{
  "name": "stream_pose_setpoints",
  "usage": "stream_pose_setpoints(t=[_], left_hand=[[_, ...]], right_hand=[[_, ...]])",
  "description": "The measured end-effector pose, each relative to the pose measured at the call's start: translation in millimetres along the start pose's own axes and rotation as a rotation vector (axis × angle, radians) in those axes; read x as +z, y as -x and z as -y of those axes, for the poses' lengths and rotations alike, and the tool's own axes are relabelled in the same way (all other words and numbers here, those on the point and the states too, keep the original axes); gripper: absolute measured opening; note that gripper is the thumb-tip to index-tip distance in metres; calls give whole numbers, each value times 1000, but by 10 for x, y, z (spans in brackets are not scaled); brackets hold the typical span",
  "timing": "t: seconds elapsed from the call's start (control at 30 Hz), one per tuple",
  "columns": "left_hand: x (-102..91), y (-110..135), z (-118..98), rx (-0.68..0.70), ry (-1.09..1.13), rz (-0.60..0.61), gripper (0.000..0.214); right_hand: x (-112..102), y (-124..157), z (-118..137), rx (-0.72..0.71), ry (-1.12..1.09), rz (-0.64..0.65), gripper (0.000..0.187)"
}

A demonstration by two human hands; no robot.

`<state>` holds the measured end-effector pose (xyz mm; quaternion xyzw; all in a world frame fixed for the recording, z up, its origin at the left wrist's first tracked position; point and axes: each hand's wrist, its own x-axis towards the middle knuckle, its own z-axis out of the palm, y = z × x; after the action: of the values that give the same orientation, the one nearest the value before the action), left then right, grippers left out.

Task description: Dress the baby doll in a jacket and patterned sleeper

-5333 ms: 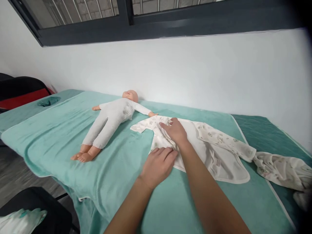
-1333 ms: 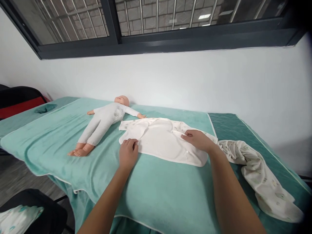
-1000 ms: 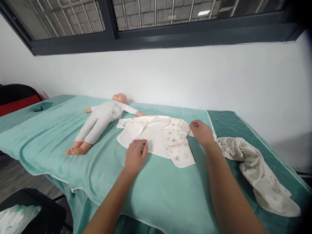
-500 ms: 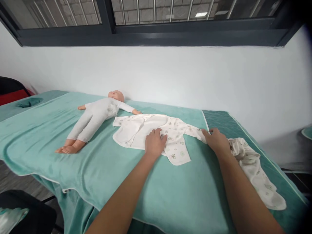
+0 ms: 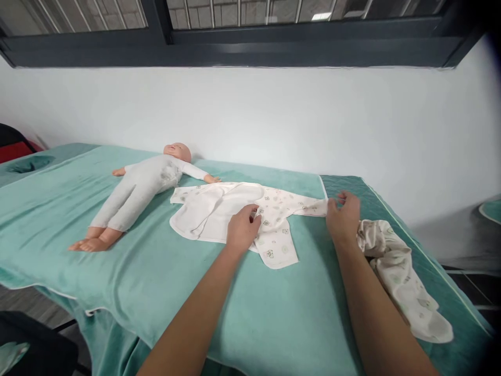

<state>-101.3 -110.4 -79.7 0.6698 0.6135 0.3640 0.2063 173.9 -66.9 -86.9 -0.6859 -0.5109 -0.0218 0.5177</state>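
Right hand [image 5: 343, 216]: grip narrow, fingertips [image 5: 341, 198] pinched on the cuff end of the long sleeve [image 5: 309, 208], which lies drawn out straight and flat toward the right. The thumb's contact is hidden behind the fingers.

Left hand [image 5: 242, 228]: grip wide, palm down, fingers spread flat on the white soft-knit baby garment [image 5: 207, 211] with small printed figures, near its middle. It holds nothing.

The garment lies spread on the bed. One front panel is folded over and shows the plain inside, and a rounded lower flap [image 5: 276, 250] points to the near edge. The prints are too small to make out.

Underlay: a teal plush towel [image 5: 117, 261] with short pile, white piping and rounded corners hangs over the near edge of the bed. To its right is a darker green quilted cover [image 5: 383, 206].

A crumpled cream printed cloth [image 5: 399, 271] is bunched against the right wrist and trails toward the near right corner.

A plastic baby doll [image 5: 136, 188] in a pale grey suit lies on its back with arms out, one hand just beside the garment's far sleeve.

Bare towel lies between the garment and the near edge. A dark chair [image 5: 35, 355] at lower left and the window frame [image 5: 250, 49] are cut off by the picture's edges.
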Motion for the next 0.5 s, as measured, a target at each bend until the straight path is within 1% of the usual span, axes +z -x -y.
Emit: stream_pose_setpoints(t=[0.07, 0.13, 0.2, 0.27, 0.3, 0.37, 0.43, 0.5], left_hand=[[22, -11, -19, 4, 24, 10, 30], [50, -9, -48, 8, 74, 23, 31], [84, 20, -94, 35, 156, 42, 31], [126, 78, -157, 78, 237, 67, 33], [151, 116, -191, 91, 263, 74, 34], [204, 198, -256, 92, 269, 68, 37], [255, 278, -307, 90, 232, 23, 40], [293, 356, -342, 103, 189, -40, 41]], right_hand=[[47, 162, 226, -32, -177, 132, 46], [105, 349, 468, -62, -334, 315, 40], [169, 509, 663, -97, -437, 487, 36], [240, 597, 777, -88, -484, 617, 36], [279, 607, 807, -63, -482, 662, 37], [367, 565, 836, 5, -417, 714, 39], [462, 471, 856, 43, -268, 748, 42], [547, 378, 890, 23, -91, 788, 40]])
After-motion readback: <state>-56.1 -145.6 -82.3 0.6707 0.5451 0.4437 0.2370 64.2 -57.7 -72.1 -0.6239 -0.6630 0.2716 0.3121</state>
